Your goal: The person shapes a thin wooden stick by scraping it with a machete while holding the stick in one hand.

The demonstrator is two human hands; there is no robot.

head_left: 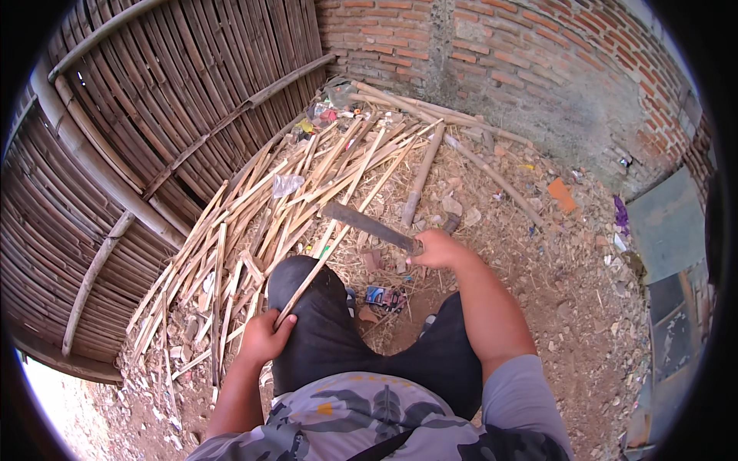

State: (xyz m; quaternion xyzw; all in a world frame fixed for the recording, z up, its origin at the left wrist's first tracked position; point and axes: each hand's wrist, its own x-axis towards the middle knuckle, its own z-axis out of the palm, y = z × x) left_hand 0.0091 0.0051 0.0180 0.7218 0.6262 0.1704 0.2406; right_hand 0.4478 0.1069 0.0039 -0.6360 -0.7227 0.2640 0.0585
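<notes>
My right hand point(437, 250) is closed round the handle of a machete point(370, 226). Its broad, dark blade points left and slightly away from me, above the littered ground. At my left thigh, my left hand point(267, 336) grips the near end of a long, pale bamboo strip point(317, 267). That strip slants up and to the right, passing over my left knee and under or behind the blade; whether the two touch I cannot tell. Many similar split strips point(254, 207) lie heaped beyond my left hand.
A slatted bamboo wall point(192, 84) stands on the left, a brick wall point(523, 61) at the back. Round bamboo poles point(423, 175) lie beyond the machete. A small printed packet point(384, 297) is between my feet. Grey panels point(663, 223) lean at the right.
</notes>
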